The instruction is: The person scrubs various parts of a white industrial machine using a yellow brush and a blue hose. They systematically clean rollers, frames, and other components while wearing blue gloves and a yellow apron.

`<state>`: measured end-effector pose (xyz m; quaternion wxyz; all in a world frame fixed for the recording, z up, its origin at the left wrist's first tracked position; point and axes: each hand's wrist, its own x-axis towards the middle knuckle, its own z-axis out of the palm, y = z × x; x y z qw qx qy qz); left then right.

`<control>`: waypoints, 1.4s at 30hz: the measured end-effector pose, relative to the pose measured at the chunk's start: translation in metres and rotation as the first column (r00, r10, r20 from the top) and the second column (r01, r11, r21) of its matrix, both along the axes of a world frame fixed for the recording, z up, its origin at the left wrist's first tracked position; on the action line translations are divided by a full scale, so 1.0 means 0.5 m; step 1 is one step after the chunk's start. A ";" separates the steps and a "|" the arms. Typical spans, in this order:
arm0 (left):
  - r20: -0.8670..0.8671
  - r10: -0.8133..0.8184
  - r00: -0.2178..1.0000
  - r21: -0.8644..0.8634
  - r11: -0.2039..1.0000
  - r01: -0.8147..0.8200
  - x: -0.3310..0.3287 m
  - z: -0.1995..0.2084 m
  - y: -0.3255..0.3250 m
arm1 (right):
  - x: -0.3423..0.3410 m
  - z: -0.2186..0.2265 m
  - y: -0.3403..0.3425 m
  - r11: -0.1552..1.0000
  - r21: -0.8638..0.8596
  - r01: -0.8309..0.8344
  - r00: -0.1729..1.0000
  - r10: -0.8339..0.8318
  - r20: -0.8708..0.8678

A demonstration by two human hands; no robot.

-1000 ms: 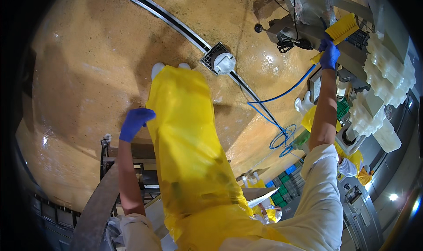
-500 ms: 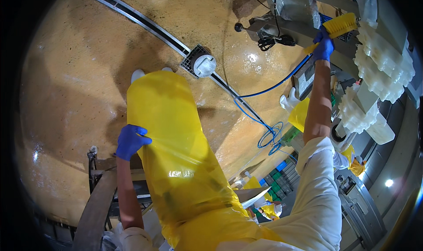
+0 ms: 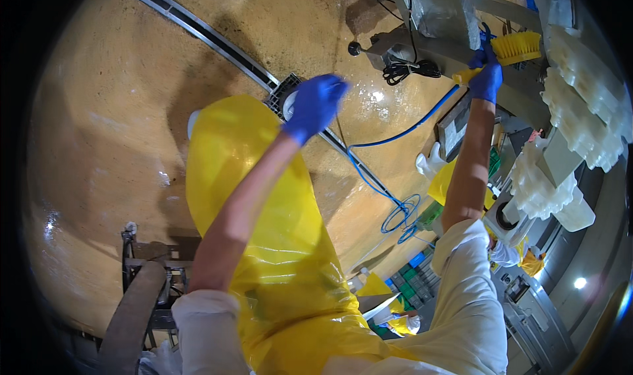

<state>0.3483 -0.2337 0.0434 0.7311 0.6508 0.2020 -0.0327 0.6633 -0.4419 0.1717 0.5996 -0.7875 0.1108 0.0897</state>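
My right hand (image 3: 486, 78), in a blue glove, is raised at the upper right and grips a yellow brush (image 3: 516, 48). The bristled head sticks out to the right of the hand, and a yellow handle end (image 3: 465, 77) shows to its left. A blue hose (image 3: 412, 130) runs up to that end. My left hand (image 3: 318, 106), gloved in blue too, is held over the floor drain (image 3: 288, 98), in front of my yellow apron (image 3: 264, 243). Its fingers look curled in, slightly blurred, with nothing visible in them.
Bumpy whitish sheets (image 3: 580, 88) hang beside a metal machine at the right. A bundled black cable (image 3: 410, 70) hangs below a metal beam. The hose lies coiled (image 3: 400, 218) on the wet floor. A metal frame (image 3: 135, 296) stands lower left. Co-workers in yellow aprons are at the right.
My left hand has left the apron's left edge and swung up and right across my front. My right hand keeps the brush, shifted slightly, with a finger now stretched up.
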 end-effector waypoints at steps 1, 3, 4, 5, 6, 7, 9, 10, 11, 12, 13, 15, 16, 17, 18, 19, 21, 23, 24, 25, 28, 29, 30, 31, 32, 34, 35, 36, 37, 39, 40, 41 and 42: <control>0.084 0.195 0.977 -0.048 0.980 -0.191 0.058 -0.041 -0.098 | -0.013 0.003 0.036 0.999 0.024 -0.044 0.999 0.044 -0.002; 0.267 0.213 0.940 -0.062 0.977 -0.204 0.152 0.008 -0.194 | -0.036 0.007 0.049 0.996 0.056 -0.070 0.997 0.069 0.016; 0.270 0.393 0.879 -0.506 0.835 -0.218 0.197 0.014 -0.261 | -0.039 0.005 0.064 0.991 0.085 -0.104 0.994 0.099 0.055; 0.298 0.254 0.920 -0.150 0.964 -0.218 0.227 0.052 -0.276 | -0.040 0.000 0.051 0.991 0.105 -0.085 0.996 0.082 0.035; 0.278 0.304 0.911 -0.182 0.948 -0.261 0.263 0.064 -0.314 | -0.044 0.007 0.066 0.988 0.122 -0.091 0.996 0.090 0.020; 0.221 0.204 0.954 -0.359 0.926 -0.114 0.272 0.106 -0.303 | -0.048 0.010 0.048 0.988 0.138 -0.067 0.998 0.067 0.001; 0.122 0.110 0.986 -0.455 0.890 -0.043 0.320 0.109 -0.343 | -0.058 0.014 0.047 0.985 0.161 -0.070 0.997 0.073 -0.008; 0.166 0.302 0.939 -0.503 0.845 -0.183 0.352 0.083 -0.373 | -0.062 0.018 0.087 0.978 0.176 -0.110 0.993 0.114 -0.011; 0.178 0.314 0.933 -0.567 0.807 -0.163 0.361 0.078 -0.379 | -0.061 0.015 0.081 0.976 0.192 -0.105 0.994 0.110 -0.019; 0.190 0.319 0.928 -0.626 0.768 -0.136 0.363 0.076 -0.385 | -0.059 0.021 0.066 0.965 0.225 -0.134 0.989 0.145 -0.030; 0.201 0.328 0.923 -0.681 0.724 -0.109 0.366 0.073 -0.389 | -0.055 0.018 0.060 0.989 0.112 -0.096 0.995 0.097 -0.006; 0.185 0.322 0.928 -0.767 0.638 -0.069 0.367 0.064 -0.385 | -0.052 0.009 0.058 0.993 -0.116 -0.003 0.999 0.009 0.054; 0.184 0.301 0.936 -0.710 0.699 -0.085 0.360 0.058 -0.381 | -0.056 0.006 0.058 0.989 -0.146 0.011 0.999 -0.005 0.040; 0.180 0.279 0.943 -0.649 0.754 -0.099 0.354 0.053 -0.377 | -0.063 0.002 0.057 0.984 -0.175 0.023 0.999 -0.019 0.028; 0.166 0.292 0.942 -0.702 0.706 -0.095 0.349 0.053 -0.376 | -0.067 0.004 0.054 0.978 -0.206 0.032 0.999 -0.030 0.016; 0.196 0.302 0.933 -0.647 0.755 -0.108 0.342 0.054 -0.376 | -0.069 0.004 0.049 0.980 -0.195 0.023 1.000 -0.024 -0.004; 0.257 0.307 0.916 -0.527 0.840 -0.134 0.326 0.057 -0.377 | -0.074 0.000 0.029 0.985 -0.175 0.010 0.999 -0.018 -0.045; 0.220 0.216 0.951 -0.559 0.827 -0.059 0.317 0.065 -0.381 | -0.084 -0.002 -0.004 0.992 -0.119 -0.050 0.996 0.041 -0.080; 0.220 0.176 0.960 -0.566 0.824 -0.022 0.314 0.064 -0.387 | -0.089 0.001 -0.008 0.992 -0.088 -0.087 0.992 0.078 -0.095; 0.220 0.132 0.966 -0.573 0.820 0.018 0.311 0.067 -0.386 | -0.095 0.004 -0.014 0.990 -0.110 -0.090 0.994 0.081 -0.079; 0.301 0.604 0.738 -0.553 0.741 -0.381 0.395 0.002 -0.421 | -0.111 0.005 0.037 0.970 -0.113 -0.217 0.976 0.215 -0.032; 0.252 0.631 0.734 -0.621 0.687 -0.377 0.413 0.003 -0.401 | -0.115 -0.005 0.009 0.965 -0.086 -0.249 0.968 0.249 -0.015; 0.202 0.652 0.731 -0.690 0.625 -0.367 0.428 0.014 -0.380 | -0.123 -0.006 -0.016 0.959 -0.064 -0.276 0.961 0.277 0.008; 0.224 0.501 0.836 -0.489 0.800 -0.348 0.409 0.058 -0.355 | -0.136 -0.004 -0.068 0.974 -0.104 -0.202 0.979 0.203 -0.001; 0.181 0.418 0.890 -0.638 0.739 -0.217 0.402 0.091 -0.340 | -0.148 -0.001 -0.082 0.976 -0.135 -0.169 0.985 0.170 -0.008; 0.146 0.245 0.958 -0.868 0.496 0.005 0.397 0.124 -0.326 | -0.158 0.000 -0.098 0.965 -0.204 -0.166 0.985 0.171 0.009; 0.168 0.258 0.951 -0.878 0.478 0.026 0.395 0.130 -0.315 | -0.159 0.003 -0.106 0.966 -0.212 -0.150 0.988 0.155 0.010; 0.189 0.278 0.942 -0.887 0.460 0.042 0.396 0.123 -0.315 | -0.167 0.008 -0.095 0.965 -0.220 -0.142 0.989 0.148 0.010; 0.208 0.297 0.932 -0.895 0.442 0.059 0.397 0.116 -0.317 | -0.176 0.015 -0.088 0.965 -0.227 -0.132 0.990 0.138 0.009; 0.070 0.279 0.958 -0.812 0.574 -0.108 0.400 0.109 -0.333 | -0.191 0.027 -0.087 0.927 -0.289 -0.240 0.970 0.238 -0.043; 0.068 0.297 0.952 -0.712 0.683 -0.162 0.400 0.100 -0.341 | -0.200 0.031 -0.083 0.900 -0.338 -0.277 0.960 0.271 -0.064; 0.069 0.316 0.946 -0.595 0.774 -0.215 0.400 0.091 -0.348 | -0.206 0.033 -0.076 0.868 -0.385 -0.313 0.949 0.304 -0.087; 0.039 0.334 0.942 -0.684 0.696 -0.218 0.407 0.083 -0.352 | -0.209 0.033 -0.072 0.832 -0.431 -0.349 0.936 0.335 -0.112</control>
